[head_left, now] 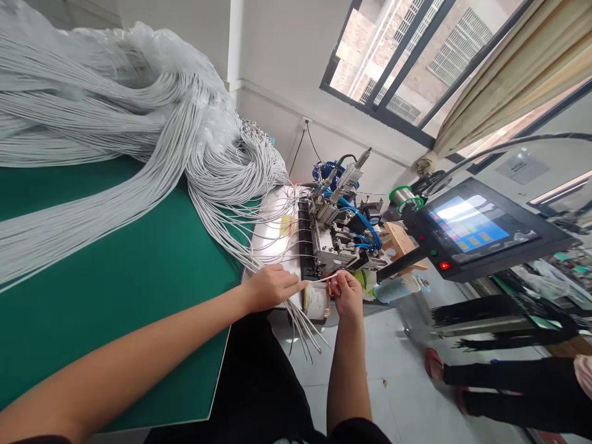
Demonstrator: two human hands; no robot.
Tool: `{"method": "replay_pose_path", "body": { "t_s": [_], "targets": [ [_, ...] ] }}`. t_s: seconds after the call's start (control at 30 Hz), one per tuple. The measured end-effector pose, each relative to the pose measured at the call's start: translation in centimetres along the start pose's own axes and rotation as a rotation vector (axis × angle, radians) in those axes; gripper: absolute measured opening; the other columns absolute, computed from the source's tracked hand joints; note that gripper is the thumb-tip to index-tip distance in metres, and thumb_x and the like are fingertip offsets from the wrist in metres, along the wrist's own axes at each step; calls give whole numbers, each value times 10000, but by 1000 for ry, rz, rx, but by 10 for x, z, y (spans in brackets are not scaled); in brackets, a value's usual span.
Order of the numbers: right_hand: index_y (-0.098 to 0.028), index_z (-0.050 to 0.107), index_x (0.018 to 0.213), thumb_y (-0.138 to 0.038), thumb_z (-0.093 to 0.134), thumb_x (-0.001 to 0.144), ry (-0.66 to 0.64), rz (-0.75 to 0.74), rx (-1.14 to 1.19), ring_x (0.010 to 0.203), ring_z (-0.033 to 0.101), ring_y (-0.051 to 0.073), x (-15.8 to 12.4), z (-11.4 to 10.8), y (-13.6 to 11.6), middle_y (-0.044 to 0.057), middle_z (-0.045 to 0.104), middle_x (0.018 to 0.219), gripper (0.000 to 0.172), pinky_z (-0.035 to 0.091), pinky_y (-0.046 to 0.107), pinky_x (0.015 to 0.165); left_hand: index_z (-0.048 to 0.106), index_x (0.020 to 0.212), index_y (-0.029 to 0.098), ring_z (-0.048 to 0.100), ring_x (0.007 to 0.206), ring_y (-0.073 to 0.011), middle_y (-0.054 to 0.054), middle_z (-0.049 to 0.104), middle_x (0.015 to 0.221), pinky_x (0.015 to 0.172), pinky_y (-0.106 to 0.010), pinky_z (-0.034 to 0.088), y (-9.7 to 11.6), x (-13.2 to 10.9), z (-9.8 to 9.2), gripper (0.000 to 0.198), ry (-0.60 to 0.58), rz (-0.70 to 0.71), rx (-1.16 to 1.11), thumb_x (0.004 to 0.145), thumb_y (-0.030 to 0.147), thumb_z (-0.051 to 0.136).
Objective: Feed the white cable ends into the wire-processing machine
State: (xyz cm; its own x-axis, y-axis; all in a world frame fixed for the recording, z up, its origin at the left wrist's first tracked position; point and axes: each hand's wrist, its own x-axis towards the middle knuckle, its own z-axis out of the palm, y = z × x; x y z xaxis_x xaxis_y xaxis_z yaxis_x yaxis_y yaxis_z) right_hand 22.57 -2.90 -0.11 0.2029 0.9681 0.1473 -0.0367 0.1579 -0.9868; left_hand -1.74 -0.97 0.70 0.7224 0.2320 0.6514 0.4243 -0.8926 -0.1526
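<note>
One thin white cable (320, 280) is stretched between my two hands at the near edge of the machine (330, 240). My left hand (272, 288) is closed round it at the left, its fingers pressed together. The cable's right end is pinched in my right hand (346, 290), beside the machine's near corner. Under my left hand hangs a bundle of loose cable ends (303, 327). More white cables (240, 222) run from a large heap onto the machine's white plate (272, 231), several of them reaching its black strip.
A green table (185, 320) lies at the left, under the plastic-wrapped cable heap (180, 111). At the right are a touch screen (476, 225) on an arm and a solder spool (404, 198). A person's legs (509, 382) show at the lower right.
</note>
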Motion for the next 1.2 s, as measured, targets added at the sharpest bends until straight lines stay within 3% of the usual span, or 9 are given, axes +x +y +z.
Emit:
{"method": "replay_pose_path", "body": {
  "t_s": [0.13, 0.3, 0.4, 0.6, 0.7, 0.97, 1.2],
  "targets": [
    [-198, 521, 652, -587, 699, 699, -5, -5, 12, 409, 243, 59, 4, 7, -3, -47, 422, 540, 430, 160, 227, 404, 591, 1107, 189, 545, 678, -140, -34, 617, 770, 637, -274, 379, -2, 1, 5, 284, 6, -52, -13, 957, 144, 354],
    [-200, 522, 640, -573, 684, 714, 26, -26, -19, 411, 250, 66, 4, 11, -2, -40, 437, 537, 413, 172, 230, 403, 604, 1084, 202, 529, 697, -153, -34, 615, 775, 636, -285, 361, -3, 2, 8, 286, -52, -14, -42, 962, 163, 349],
    [-196, 566, 687, -537, 652, 759, 36, -20, -75, 418, 282, 77, 2, 8, -2, -28, 470, 555, 359, 198, 232, 405, 601, 1103, 212, 525, 724, -162, -34, 606, 784, 719, -310, 366, -3, 3, 5, 291, -63, -47, -27, 937, 149, 370],
    [-166, 647, 742, -438, 573, 843, -22, -136, -641, 567, 479, 146, 3, -6, -6, 20, 574, 625, 300, 362, 254, 534, 585, 1123, 191, 533, 827, -201, -48, 598, 868, 880, -400, 294, 1, 4, 3, 373, -93, -211, 41, 782, 75, 491],
    [-167, 624, 712, -403, 551, 849, -84, -170, -758, 577, 452, 142, 7, -10, -2, -3, 526, 597, 282, 342, 248, 551, 599, 1091, 185, 532, 854, -214, -52, 598, 883, 893, -416, 271, 2, 5, 6, 389, -131, -277, 49, 731, 64, 517],
    [-190, 477, 586, -393, 612, 745, -95, 38, -317, 550, 322, 113, 16, -4, 17, -48, 373, 565, 292, 266, 234, 528, 623, 1059, 199, 528, 870, -220, -50, 603, 880, 887, -406, 254, 1, 7, 5, 389, -233, -365, 13, 702, 57, 561],
    [-215, 388, 579, -457, 580, 677, -27, 136, -194, 492, 283, 103, 14, 5, 28, -61, 325, 536, 325, 268, 230, 477, 637, 1066, 208, 522, 882, -228, -55, 608, 869, 895, -426, 261, 1, 4, 8, 399, -215, -370, 21, 704, 63, 555]
  ]
}}
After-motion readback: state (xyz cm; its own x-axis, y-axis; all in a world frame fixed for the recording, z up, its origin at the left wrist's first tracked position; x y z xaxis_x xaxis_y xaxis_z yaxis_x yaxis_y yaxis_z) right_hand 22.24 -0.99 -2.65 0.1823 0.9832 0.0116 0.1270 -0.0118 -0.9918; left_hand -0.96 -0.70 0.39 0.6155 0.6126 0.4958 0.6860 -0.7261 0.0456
